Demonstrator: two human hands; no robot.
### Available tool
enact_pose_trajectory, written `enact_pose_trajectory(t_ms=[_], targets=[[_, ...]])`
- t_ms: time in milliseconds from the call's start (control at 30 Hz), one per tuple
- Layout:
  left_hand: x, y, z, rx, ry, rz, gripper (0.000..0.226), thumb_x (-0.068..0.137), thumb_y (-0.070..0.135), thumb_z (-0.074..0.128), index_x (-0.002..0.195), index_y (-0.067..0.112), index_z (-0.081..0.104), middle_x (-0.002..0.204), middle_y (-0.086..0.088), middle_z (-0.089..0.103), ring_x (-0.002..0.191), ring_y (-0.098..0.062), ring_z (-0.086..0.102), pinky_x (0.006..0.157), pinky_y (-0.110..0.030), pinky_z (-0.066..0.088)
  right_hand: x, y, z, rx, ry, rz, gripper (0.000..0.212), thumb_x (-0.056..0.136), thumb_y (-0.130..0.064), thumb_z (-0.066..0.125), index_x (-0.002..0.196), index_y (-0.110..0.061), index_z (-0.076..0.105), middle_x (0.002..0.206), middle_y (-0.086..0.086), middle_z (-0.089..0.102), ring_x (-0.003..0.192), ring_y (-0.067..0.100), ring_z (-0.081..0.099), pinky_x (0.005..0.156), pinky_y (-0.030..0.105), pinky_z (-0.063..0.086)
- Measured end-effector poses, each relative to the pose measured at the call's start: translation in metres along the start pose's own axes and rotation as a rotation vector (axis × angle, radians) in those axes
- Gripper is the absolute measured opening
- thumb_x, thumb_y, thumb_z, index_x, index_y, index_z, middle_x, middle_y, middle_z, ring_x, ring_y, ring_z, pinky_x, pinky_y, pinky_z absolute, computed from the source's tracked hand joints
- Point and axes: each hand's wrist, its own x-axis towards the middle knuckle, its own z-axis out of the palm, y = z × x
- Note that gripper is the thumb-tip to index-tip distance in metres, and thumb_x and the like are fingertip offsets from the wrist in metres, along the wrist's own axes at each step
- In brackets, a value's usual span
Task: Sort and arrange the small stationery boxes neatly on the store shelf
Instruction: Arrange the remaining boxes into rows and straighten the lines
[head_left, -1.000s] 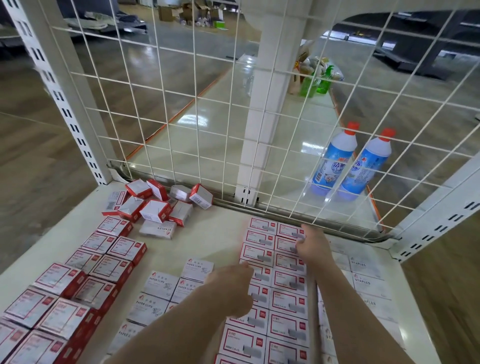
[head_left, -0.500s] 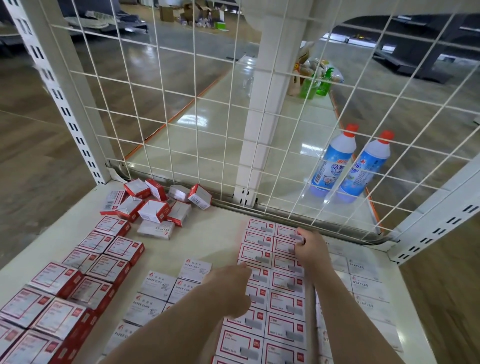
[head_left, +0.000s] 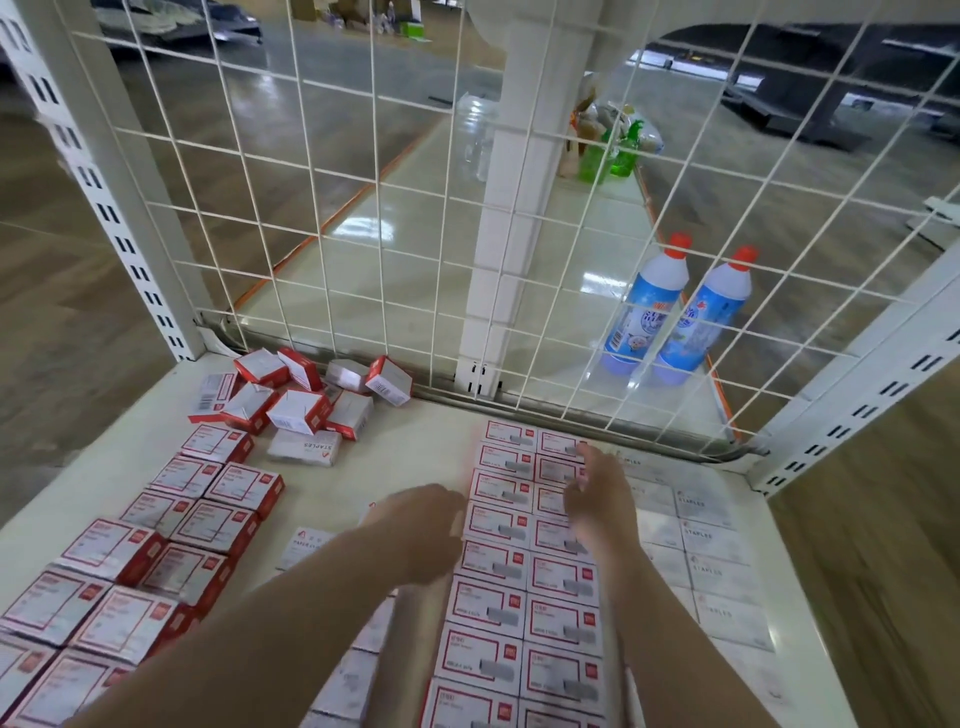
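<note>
boxes: small stiff cardboard boxes, likely light, easy to slide; best pinched by short sides | location: loose pile at shelf back-left, tidy double row centre | hands: left hand loosely curled, holding nothing; right hand open, blurred over row | change: right hand has lifted off the row's right edge; left hand barely moved

We're in a shop, at retail shelving: a cream metal shelf with a white wire-mesh back panel and slotted uprights at its far corners. Small stationery boxes lie in rows across it, a loose pile sits at the far left corner. Through the mesh, two blue cleaner bottles stand on another shelf, with open shop floor around.
</note>
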Motion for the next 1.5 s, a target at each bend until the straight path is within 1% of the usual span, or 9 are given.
enact_pose_trajectory(t_ms=[100, 167, 267, 467, 667, 1000, 1167, 1333, 1500], targets=[[-0.006, -0.030, -0.021, 0.076, 0.018, -0.025, 0.047, 0.095, 0.031, 0.045, 0.141, 0.026, 0.035, 0.145, 0.004, 0.036, 0.133, -0.018, 0.035, 0.109, -0.032, 0.032, -0.014, -0.013, 0.005, -0.056, -0.024, -0.097, 0.051, 0.087, 0.003, 0.048, 0.132, -0.021, 0.045, 0.138, 0.002, 0.044, 0.127, 0.014, 0.041, 0.106, 0.016, 0.013], [-0.012, -0.050, -0.036, 0.075, 0.042, -0.048, 0.045, 0.095, 0.030, 0.045, 0.140, 0.023, 0.037, 0.144, 0.001, 0.038, 0.131, -0.018, 0.037, 0.106, -0.031, 0.032, -0.020, -0.028, 0.011, -0.041, -0.058, -0.122, 0.051, 0.088, 0.000, 0.048, 0.134, -0.023, 0.044, 0.136, 0.002, 0.045, 0.122, 0.012, 0.047, 0.103, 0.014, 0.025], [-0.022, -0.078, -0.052, 0.064, 0.066, -0.086, 0.042, 0.095, 0.029, 0.047, 0.136, 0.022, 0.043, 0.142, 0.001, 0.041, 0.127, -0.016, 0.041, 0.102, -0.028, 0.034, -0.029, -0.053, 0.025, -0.020, -0.102, -0.153, 0.047, 0.088, -0.003, 0.050, 0.131, -0.021, 0.047, 0.131, 0.003, 0.050, 0.117, 0.016, 0.051, 0.100, 0.030, 0.042], [-0.037, -0.133, -0.058, 0.062, 0.040, -0.197, 0.032, 0.094, 0.024, 0.047, 0.124, 0.017, 0.053, 0.127, -0.001, 0.055, 0.111, -0.016, 0.055, 0.088, -0.023, 0.044, -0.048, -0.101, 0.059, 0.015, -0.167, -0.224, 0.037, 0.092, -0.009, 0.047, 0.128, -0.021, 0.048, 0.122, -0.003, 0.052, 0.111, 0.008, 0.049, 0.096, 0.020, 0.037], [-0.048, -0.186, -0.059, 0.038, 0.047, -0.241, 0.042, 0.095, 0.037, 0.043, 0.135, 0.024, 0.043, 0.141, 0.002, 0.043, 0.129, -0.018, 0.042, 0.106, -0.032, 0.035, -0.059, -0.140, 0.092, -0.001, -0.207, -0.262, 0.037, 0.091, -0.012, 0.050, 0.128, -0.017, 0.050, 0.120, 0.000, 0.054, 0.107, 0.010, 0.051, 0.089, 0.017, 0.037], [-0.045, -0.214, -0.053, -0.015, 0.072, -0.207, 0.040, 0.094, 0.041, 0.043, 0.131, 0.026, 0.049, 0.132, 0.006, 0.049, 0.118, -0.015, 0.050, 0.094, -0.029, 0.044, -0.057, -0.195, 0.135, -0.019, -0.222, -0.360, 0.039, 0.086, -0.031, 0.052, 0.125, -0.022, 0.051, 0.118, 0.000, 0.057, 0.112, 0.019, 0.053, 0.085, 0.028, 0.043], [-0.041, -0.218, -0.051, -0.036, 0.063, -0.210, 0.041, 0.094, 0.042, 0.044, 0.131, 0.026, 0.048, 0.131, 0.007, 0.049, 0.115, -0.014, 0.052, 0.087, -0.026, 0.045, -0.043, -0.213, 0.145, -0.180, -0.214, -0.358, 0.050, 0.088, -0.021, 0.059, 0.134, -0.010, 0.042, 0.133, 0.007, 0.047, 0.124, 0.022, 0.042, 0.098, 0.032, 0.036], [-0.042, -0.219, -0.053, -0.109, 0.049, -0.226, 0.037, 0.094, 0.042, 0.045, 0.126, 0.026, 0.053, 0.124, 0.008, 0.055, 0.102, -0.012, 0.059, 0.073, -0.021, 0.050, -0.037, -0.220, 0.148, -0.213, -0.207, -0.323, 0.038, 0.085, -0.014, 0.062, 0.122, -0.007, 0.054, 0.122, 0.010, 0.056, 0.111, 0.025, 0.052, 0.084, 0.029, 0.040], [-0.051, -0.214, -0.062, -0.224, 0.169, -0.212, 0.047, 0.094, 0.032, 0.049, 0.139, 0.028, 0.038, 0.140, 0.004, 0.045, 0.119, -0.016, 0.052, 0.088, -0.026, 0.049, -0.054, -0.219, 0.132, -0.084, -0.229, -0.325, 0.024, 0.087, -0.014, 0.059, 0.111, -0.008, 0.058, 0.103, 0.004, 0.059, 0.093, 0.019, 0.056, 0.067, 0.020, 0.040]])
